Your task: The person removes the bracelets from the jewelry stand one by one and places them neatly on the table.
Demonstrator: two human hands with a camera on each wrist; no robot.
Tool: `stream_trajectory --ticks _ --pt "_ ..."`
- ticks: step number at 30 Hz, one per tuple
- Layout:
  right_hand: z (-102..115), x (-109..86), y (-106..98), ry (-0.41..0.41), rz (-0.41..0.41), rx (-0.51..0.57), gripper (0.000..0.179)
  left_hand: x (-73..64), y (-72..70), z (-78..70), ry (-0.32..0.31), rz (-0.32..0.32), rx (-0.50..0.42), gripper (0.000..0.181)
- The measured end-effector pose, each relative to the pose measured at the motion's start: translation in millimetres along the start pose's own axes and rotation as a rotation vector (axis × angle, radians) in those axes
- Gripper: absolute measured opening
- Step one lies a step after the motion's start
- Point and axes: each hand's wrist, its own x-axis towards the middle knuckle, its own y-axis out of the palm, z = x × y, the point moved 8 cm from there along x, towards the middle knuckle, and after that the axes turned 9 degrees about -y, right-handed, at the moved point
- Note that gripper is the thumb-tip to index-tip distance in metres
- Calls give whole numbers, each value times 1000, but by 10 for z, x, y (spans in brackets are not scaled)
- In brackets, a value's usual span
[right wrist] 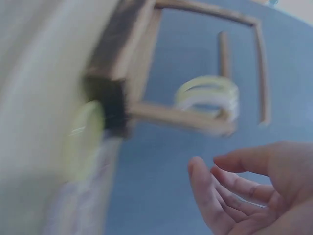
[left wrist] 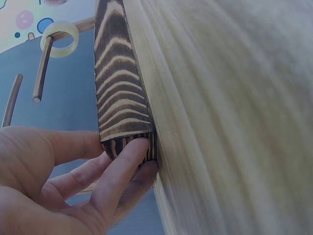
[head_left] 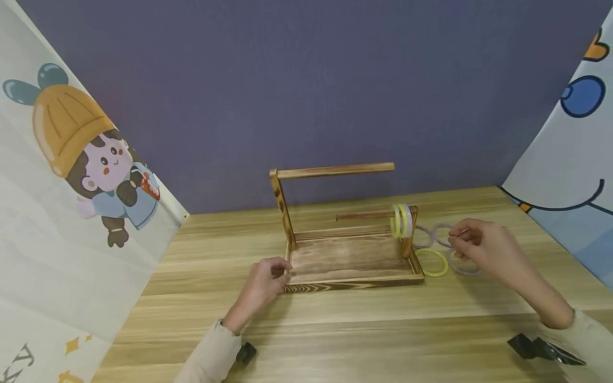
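A wooden stand (head_left: pixel 347 258) sits mid-table, its near left corner pinched by the left hand's (head_left: pixel 265 277) fingers. Yellow and whitish rings (head_left: pixel 408 221) hang at the right end of its lower rod (head_left: pixel 364 215), below the longer upper rod (head_left: pixel 335 170). Just right of the stand, a yellow ring (head_left: pixel 433 275) and three pale rings (head_left: pixel 423 247) lie on the table (head_left: pixel 335 330). Over these is the right hand (head_left: pixel 488 247), fingers loosely bent, tips apart and unburdened. A dark blue panel (head_left: pixel 335 96) rises at the far side.

- Gap, open: between left post (head_left: pixel 283 207) and left end of lower bar (head_left: pixel 364 215).
- Obstacle, above: upper bar (head_left: pixel 335 171).
- Obstacles, right: stacked rings (head_left: pixel 405 218), right post (head_left: pixel 407 248), loose rings (head_left: pixel 432 274).
- Passage: near tabletop (head_left: pixel 354 335), between left hand (head_left: pixel 263 277) and right hand (head_left: pixel 486 247).
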Motion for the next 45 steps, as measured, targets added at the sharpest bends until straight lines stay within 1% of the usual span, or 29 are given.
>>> stream_trajectory --ticks 2,5,9,12,14,18,23,26,29,35,40,42,45 --pt "217 107 -39 -40 -46 -4 15 2 1 15 -1 -1 6 16" --pt "536 262 -72 -110 -103 -50 14 7 6 39 -10 -1 18 16" --pt "844 459 7 -150 -89 -101 17 9 7 49 -7 1 36 16" --pt "985 566 136 -152 -55 -142 21 16 0 40 0 0 42 16" --pt "1053 603 224 -167 -51 -196 23 22 -5 33 1 0 35 16" --pt "1094 597 357 -178 -74 -310 25 31 7 23 0 10 25 16" --pt "1072 571 411 -172 -103 -370 26 28 23 -6 3 23 10 16" --pt "1075 583 422 -179 -119 -379 19 23 8 -12 2 14 7 16" --pt "1087 588 434 -184 -126 -388 18 17 -3 -2 -4 13 7 17" --pt "1101 577 472 -181 -120 -402 26 1 -15 12 -8 12 11 16" --pt "1116 582 478 -214 -148 -427 29 19 -14 -1 3 6 31 17" --pt "1105 588 480 -212 -145 -412 31 27 -13 -12 13 6 36 17" --pt "1102 604 485 -207 -135 -367 24 28 -17 -28 21 0 41 16"
